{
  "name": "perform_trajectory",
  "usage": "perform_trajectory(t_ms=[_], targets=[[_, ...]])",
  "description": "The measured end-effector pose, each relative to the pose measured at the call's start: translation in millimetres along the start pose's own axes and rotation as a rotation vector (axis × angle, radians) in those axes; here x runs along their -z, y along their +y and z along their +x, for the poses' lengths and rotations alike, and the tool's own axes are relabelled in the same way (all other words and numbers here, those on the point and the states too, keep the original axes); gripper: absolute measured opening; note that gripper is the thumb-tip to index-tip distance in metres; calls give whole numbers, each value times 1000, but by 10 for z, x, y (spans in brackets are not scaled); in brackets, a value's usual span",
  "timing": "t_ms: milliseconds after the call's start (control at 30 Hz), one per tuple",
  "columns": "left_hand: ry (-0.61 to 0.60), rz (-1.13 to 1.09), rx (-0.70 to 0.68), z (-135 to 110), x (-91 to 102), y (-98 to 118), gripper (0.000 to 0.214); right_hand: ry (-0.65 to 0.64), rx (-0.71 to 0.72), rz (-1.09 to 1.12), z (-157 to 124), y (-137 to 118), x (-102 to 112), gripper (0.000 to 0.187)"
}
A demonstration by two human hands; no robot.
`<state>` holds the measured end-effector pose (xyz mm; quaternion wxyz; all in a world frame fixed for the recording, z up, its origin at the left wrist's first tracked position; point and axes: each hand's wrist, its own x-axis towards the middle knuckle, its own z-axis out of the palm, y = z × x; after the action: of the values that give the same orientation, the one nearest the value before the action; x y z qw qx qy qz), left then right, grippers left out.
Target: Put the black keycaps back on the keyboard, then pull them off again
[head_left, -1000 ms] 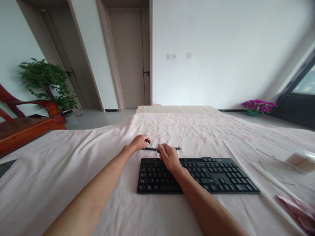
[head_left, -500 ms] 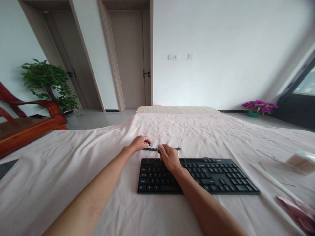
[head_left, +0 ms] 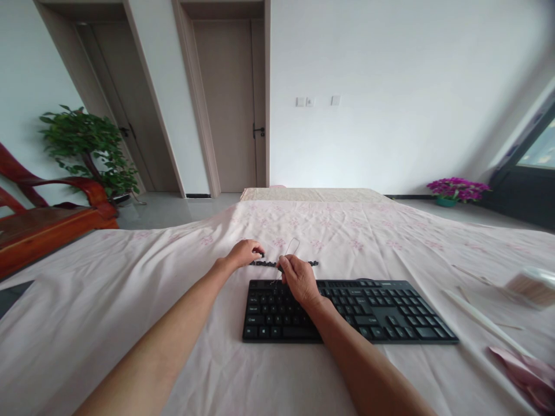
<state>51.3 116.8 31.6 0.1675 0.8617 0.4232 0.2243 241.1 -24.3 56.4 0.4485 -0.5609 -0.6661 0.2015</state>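
Observation:
A black keyboard (head_left: 381,315) lies flat on a pale, pink-flowered cloth. Behind its back edge runs a row of loose black keycaps (head_left: 313,263), partly covered by my hands. My left hand (head_left: 246,254) is at the left end of that row, its fingertips pinched on a small black keycap (head_left: 261,254). Over the upper left part of the keyboard, my right hand (head_left: 299,278) grips a keycap puller with a thin wire loop (head_left: 293,245) sticking up and wire ends pointing down at the keys. My right fingers hide the puller's middle.
To the right lie a clear tub of cotton swabs (head_left: 533,287), several loose swabs, a white stick-like tool (head_left: 485,320) and a pink cloth (head_left: 522,370). A dark flat object (head_left: 15,294) sits at the left edge. A wooden chair (head_left: 56,202) stands beyond the cloth.
Almost nothing differs. Both hands keep their places and their grips; the whole view has shifted only very slightly.

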Motion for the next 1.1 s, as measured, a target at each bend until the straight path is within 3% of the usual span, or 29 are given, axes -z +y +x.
perform_trajectory(t_ms=[167, 267, 367, 500, 600, 833, 933, 1000, 1100], targets=[[-3, -43, 73, -19, 76, 66, 32, 1, 3, 21, -6, 3, 0, 43], [147, -112, 103, -146, 176, 264, 33, 13, -2, 60, -12, -4, 23, 44], [271, -281, 87, -436, 241, 617, 38, -7, 28, 126, -23, -9, 46, 44], [157, -368, 0, -915, 244, 1098, 41, -81, 107, 252, -59, -50, 26, 44], [141, -436, 37, -1170, 227, 1256, 35, -196, 135, 312, -118, -143, -41, 43], [88, -472, 192, -1558, 162, 1014, 35, -638, 160, 216, -202, -390, -98, 20], [132, -497, 252, -1657, 117, 857, 37, -772, 127, 184, -100, -394, -50, 23], [181, -575, 269, -1659, 90, 773, 39, -733, 70, 204, 43, -346, -29, 28], [350, -769, 324, -1581, 66, 686, 40, -525, -8, 168, 357, -199, -42, 26]])
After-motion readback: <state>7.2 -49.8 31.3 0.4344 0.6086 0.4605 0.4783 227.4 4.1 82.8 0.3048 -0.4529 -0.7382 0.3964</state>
